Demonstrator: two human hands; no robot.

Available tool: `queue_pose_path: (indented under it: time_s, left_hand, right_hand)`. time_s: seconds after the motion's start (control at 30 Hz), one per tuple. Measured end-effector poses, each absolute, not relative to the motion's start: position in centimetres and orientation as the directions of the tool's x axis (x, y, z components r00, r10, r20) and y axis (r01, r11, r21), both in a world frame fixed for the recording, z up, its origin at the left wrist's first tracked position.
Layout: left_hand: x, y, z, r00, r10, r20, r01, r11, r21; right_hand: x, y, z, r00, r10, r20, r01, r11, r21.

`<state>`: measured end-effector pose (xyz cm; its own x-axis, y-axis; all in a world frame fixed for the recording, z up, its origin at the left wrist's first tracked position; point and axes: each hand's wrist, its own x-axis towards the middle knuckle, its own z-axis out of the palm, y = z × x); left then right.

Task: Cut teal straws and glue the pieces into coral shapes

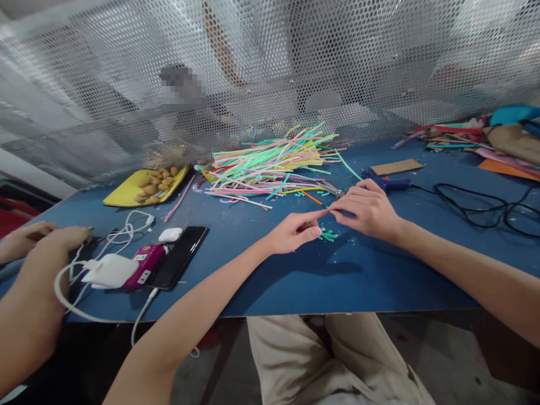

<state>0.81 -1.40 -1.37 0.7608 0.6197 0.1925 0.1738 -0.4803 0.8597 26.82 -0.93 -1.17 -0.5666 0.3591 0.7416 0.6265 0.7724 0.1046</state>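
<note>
My left hand [294,232] is above the blue table, index finger stretched to the right, thumb apart and the other fingers curled. Its index tip meets the fingertips of my right hand [366,209]. The right fingers are pressed together in a pinch; whatever they hold is too small or hidden to make out. Just below the fingertips lies a small bunch of green pipe cleaner pieces [328,235]. Behind the right fingers shows a metal tool like scissors or pliers [332,189], partly hidden. A large pile of coloured pipe cleaners [270,163] lies beyond.
A blue glue gun [390,184] with a black cord [472,208] and a cardboard strip [396,167] lie right. Left are a phone [181,256], purple power strip [145,265], white charger [110,270] and yellow tray [122,191]. Another person's hands [63,239] rest far left. Perforated metal stands behind.
</note>
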Motion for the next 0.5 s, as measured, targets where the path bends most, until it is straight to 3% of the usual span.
queue_pose_path:
  time_s: [0.5]
  left_hand:
    - [0.57, -1.12, -1.25, 0.771, 0.6, 0.212, 0.188, -0.533, 0.825]
  right_hand:
    - [26.92, -0.86, -1.26, -0.596, 0.35, 0.723, 0.61, 0.783, 0.124]
